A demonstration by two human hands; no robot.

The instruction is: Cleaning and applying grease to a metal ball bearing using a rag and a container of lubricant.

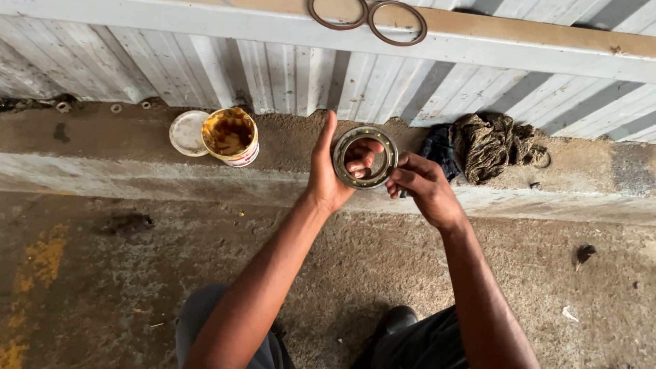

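Observation:
My left hand (pixel 326 174) holds a round metal bearing ring (pixel 342 145) upright, thumb along its left rim and fingertips showing through the hole. My right hand (pixel 422 186) touches the ring's lower right edge with its fingers. Both hands are raised in front of a concrete ledge (pixel 137 147). An open tub of yellow-brown grease (pixel 230 136) stands on the ledge to the left, with its white lid (pixel 186 133) lying beside it.
A dirty bundle of rags (pixel 486 143) lies on the ledge to the right. Two thin metal rings (pixel 396 22) rest on a wooden rail above a corrugated metal wall (pixel 273 75). Small washers (pixel 63 106) sit at the ledge's far left. My knees are below.

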